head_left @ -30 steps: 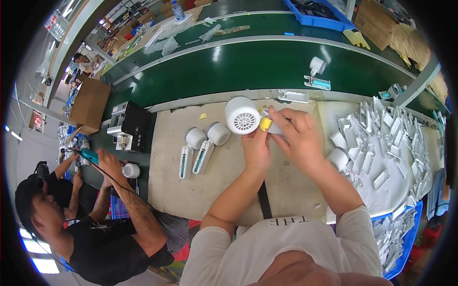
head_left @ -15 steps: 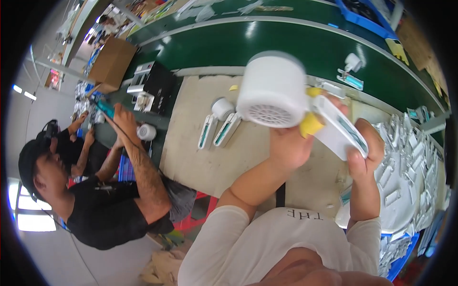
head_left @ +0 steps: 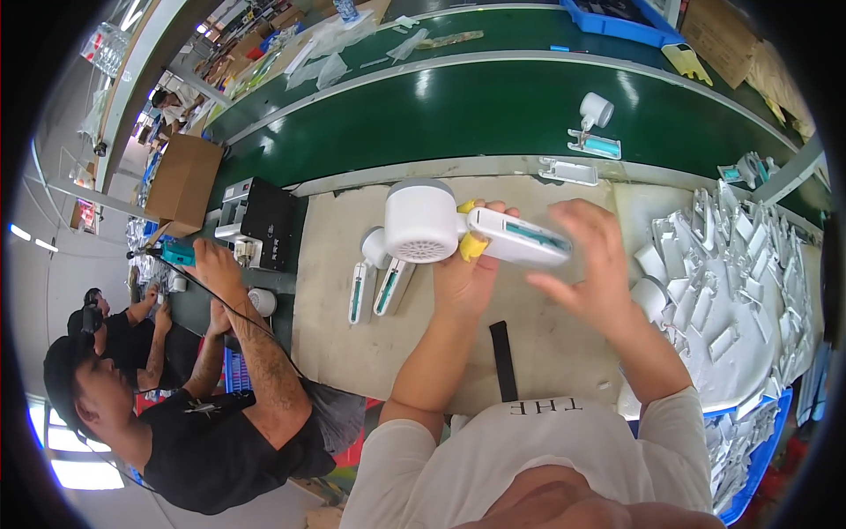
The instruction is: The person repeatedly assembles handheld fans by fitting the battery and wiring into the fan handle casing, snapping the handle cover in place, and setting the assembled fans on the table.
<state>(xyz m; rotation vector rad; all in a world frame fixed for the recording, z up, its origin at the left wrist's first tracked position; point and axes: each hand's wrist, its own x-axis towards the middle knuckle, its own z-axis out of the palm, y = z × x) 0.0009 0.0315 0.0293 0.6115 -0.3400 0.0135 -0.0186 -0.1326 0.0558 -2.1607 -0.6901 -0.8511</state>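
Holding white device point(head_left: 421, 216); parts point(head_left: 733, 445) in crate point(head_left: 770, 451)

We see a beige-topped counter point(head_left: 564, 335). At nine o'clock, two white fans point(head_left: 356, 295) lie side by side, handles pointing toward six and seven. A black strap point(head_left: 504, 357) lies at five. At three spreads a heap of white casings point(head_left: 705, 282), a round white head point(head_left: 649, 297) at its edge. Beyond, our green surface point(head_left: 397, 123) carries an opened fan point(head_left: 596, 110) at one.
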